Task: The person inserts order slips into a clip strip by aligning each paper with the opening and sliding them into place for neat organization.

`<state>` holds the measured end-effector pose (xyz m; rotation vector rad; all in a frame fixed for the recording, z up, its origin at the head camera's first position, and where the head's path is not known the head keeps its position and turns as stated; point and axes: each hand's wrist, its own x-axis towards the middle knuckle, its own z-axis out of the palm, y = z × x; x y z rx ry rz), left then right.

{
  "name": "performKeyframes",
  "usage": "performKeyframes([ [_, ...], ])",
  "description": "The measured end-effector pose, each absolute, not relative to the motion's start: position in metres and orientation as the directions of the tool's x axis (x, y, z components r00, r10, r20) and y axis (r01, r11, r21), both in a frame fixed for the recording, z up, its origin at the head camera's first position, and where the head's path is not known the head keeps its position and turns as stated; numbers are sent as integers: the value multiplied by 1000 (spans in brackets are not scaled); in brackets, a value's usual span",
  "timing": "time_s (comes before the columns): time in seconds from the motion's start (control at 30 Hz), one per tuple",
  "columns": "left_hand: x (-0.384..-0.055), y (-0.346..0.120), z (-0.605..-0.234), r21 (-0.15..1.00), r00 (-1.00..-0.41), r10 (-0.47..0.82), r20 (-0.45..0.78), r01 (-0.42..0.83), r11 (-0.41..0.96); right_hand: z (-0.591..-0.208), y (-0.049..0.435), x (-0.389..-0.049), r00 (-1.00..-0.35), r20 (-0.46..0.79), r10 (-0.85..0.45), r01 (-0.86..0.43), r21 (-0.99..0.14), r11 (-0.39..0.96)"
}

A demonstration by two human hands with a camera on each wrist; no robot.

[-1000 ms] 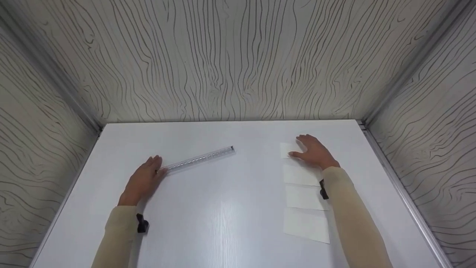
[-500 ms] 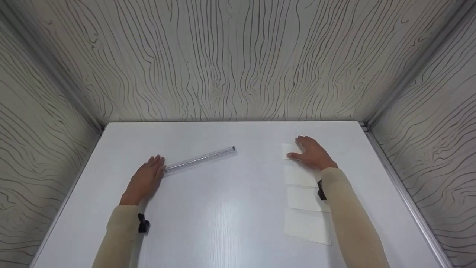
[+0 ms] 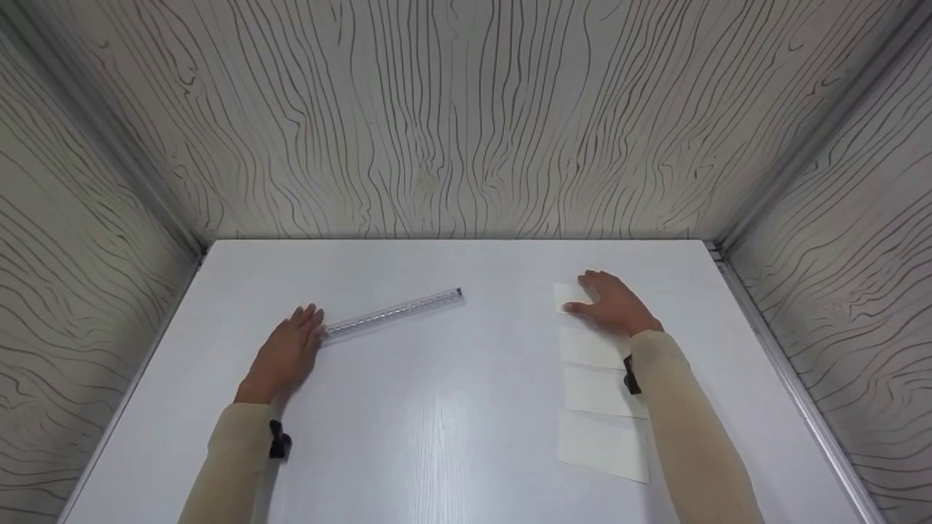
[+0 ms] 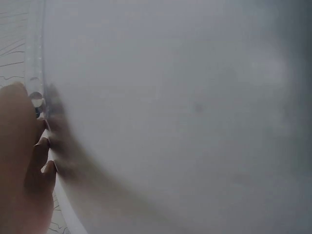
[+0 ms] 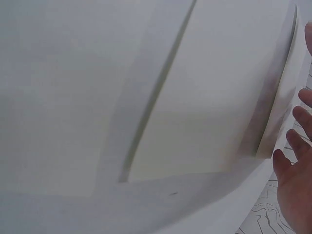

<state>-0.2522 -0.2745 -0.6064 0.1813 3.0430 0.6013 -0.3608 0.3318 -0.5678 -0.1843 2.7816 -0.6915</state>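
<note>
My left hand (image 3: 284, 353) lies flat with fingers straight at the near-left end of a clear plastic strip (image 3: 393, 313) that has a row of round marks and a dark spot at its far end. The left wrist view shows the strip (image 4: 35, 53) just beyond the fingers. On the right, several off-white paper sheets (image 3: 603, 445) form a column running toward me. My right hand (image 3: 617, 307) spreads over the farthest sheet (image 3: 568, 292), its thumb on the paper and its fingers extended past it. In the right wrist view, one edge of a sheet (image 5: 280, 97) stands slightly raised.
The white table (image 3: 408, 429) carries the strip and the sheets. A wood-grain patterned wall (image 3: 451, 131) rises at its back edge, with similar panels at both sides. Metal rails (image 3: 801, 422) run along the sides.
The left thumb has drawn back from the strip's end to lie along the hand. The right hand keeps its place on the far sheet. The head view has shifted slightly.
</note>
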Motion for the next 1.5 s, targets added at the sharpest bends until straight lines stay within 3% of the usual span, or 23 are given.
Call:
performKeyframes([
  [0.7,-253,-273,-603,399,-995,96,-40,72,914,-565,333,-359,-953,-223,-206,-85,-454,887],
  [1.5,-254,-273,-609,410,-994,87,-63,54,910,-569,330,-359,-969,-206,-135,-13,-507,862],
])
